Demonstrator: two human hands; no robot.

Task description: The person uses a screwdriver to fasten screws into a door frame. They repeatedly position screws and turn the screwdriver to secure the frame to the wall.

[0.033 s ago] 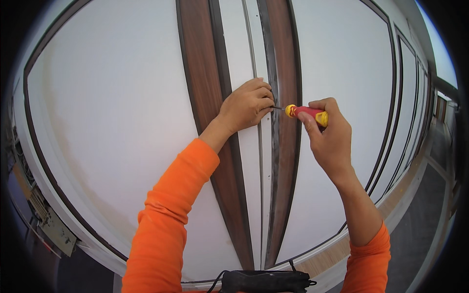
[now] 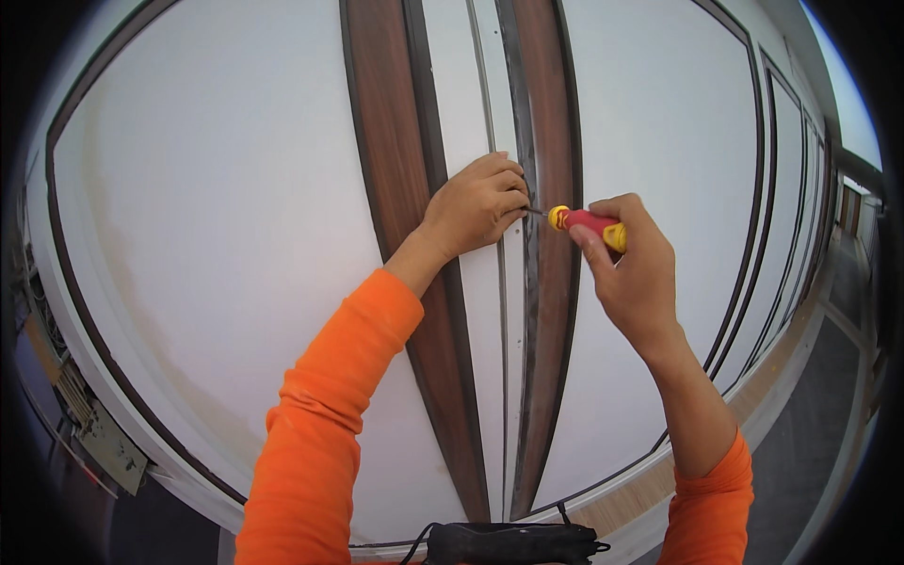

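My right hand (image 2: 637, 271) grips the red and yellow handle of a screwdriver (image 2: 591, 226). Its thin shaft points left to the fingertips of my left hand (image 2: 476, 204). Those fingers are bent and pressed together over a narrow white strip (image 2: 511, 311) with small holes along it. What they pinch, if anything, is hidden, and so is the screwdriver's tip. Beside the strip, to the right, runs a dark wood-grain panel (image 2: 557, 122) with a grey, scuffed edge. Another wood-grain panel (image 2: 388, 113) stands to the left, with my left wrist across it.
Large white wall panels (image 2: 217, 226) framed by dark trim (image 2: 756, 188) lie on both sides. A black pouch-like object (image 2: 508, 543) sits at the lower edge, between my orange sleeves. Grey floor (image 2: 810, 443) shows at right; assorted items (image 2: 108, 443) stand at the far left.
The screwdriver's handle has turned a little in my right hand and tilts slightly more downward to the right. My left hand has hardly moved.
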